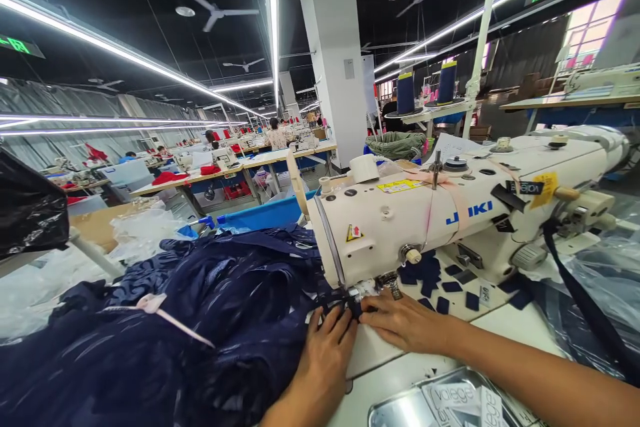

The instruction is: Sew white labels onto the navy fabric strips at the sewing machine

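Note:
A white sewing machine point(387, 220) marked JUKI spans the right half. Just below its needle end, my left hand point(327, 347) presses its fingertips on the edge of a navy fabric piece point(350, 303), keeping hold of it. From the other side my right hand point(407, 323) pinches the same piece close to the presser foot; its fingertips are partly hidden. A large heap of navy garments point(210, 320) lies left of the needle, with a pale pink strap-like strip point(183, 327) on top. Small navy fabric patches point(443, 305) are scattered on the machine bed behind my right wrist.
A metal tray point(380, 413) with white printed labels point(457, 407) sits at the front. Two navy thread cones point(406, 93) stand on a rack. A black plastic bag point(30, 203) hangs left. Beyond are a blue bin point(265, 210), a pillar point(335, 47) and people at other tables.

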The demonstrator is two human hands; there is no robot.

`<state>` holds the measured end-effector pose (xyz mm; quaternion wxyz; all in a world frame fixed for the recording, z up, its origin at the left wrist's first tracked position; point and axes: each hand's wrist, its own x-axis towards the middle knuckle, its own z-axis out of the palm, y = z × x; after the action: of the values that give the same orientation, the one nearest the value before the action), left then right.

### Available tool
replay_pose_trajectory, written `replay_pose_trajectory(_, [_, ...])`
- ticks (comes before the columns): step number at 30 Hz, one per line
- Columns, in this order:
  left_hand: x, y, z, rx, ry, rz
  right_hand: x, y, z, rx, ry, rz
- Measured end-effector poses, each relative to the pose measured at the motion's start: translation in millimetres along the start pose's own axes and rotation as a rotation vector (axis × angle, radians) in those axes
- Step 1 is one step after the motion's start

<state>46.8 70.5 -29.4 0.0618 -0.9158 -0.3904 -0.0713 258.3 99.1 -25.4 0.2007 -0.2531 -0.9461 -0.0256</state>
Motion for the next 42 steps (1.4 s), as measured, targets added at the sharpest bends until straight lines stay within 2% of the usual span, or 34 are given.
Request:
replay_pose_trajectory(4, [1,-9,-7.5,-0.025,0.02,0.058,-1,-1,4,-0.006,0.037,0.004])
replay_pose_trajectory(6, [2,-13,-5.8,-0.034,0.033,0.076,0,-1,5,-0.018,0.04,0.009])
replay_pose_trajectory(13, [2,-29,28.1,-0.013,0.158,0.146,0,1,7,-0.048,0.038,0.016])
replay_pose_trajectory(16, [2,-30,32.7,-0.039,0.168,0.15,-1,0,8,-0.029,0.039,0.018])
replay_pose_trajectory(19, [2,-25,23.8,-0.075,0.155,0.094,0,-1,8,-0.008,0.033,0.032])
replay_pose_trajectory(24, [5,-13,-8.7,-0.141,0.06,0.057,3,-2,6,0.002,0.005,0.051])
replay_pose_trajectory(27, [7,-11,-19.6,-0.141,0.048,0.036,3,-2,6,0.002,0.015,0.071])
replay_pose_trajectory(33, [11,-14,-20.0,-0.143,0.014,-0.003,3,2,6,0.065,0.049,0.115])
replay_pose_trajectory(37, [14,-18,-19.3,-0.134,0.057,-0.011,2,9,12,0.148,0.067,0.179])
replay_pose_trajectory(42, [17,-22,-16.0,-0.141,0.109,-0.004,13,26,40,0.281,0.164,0.415])
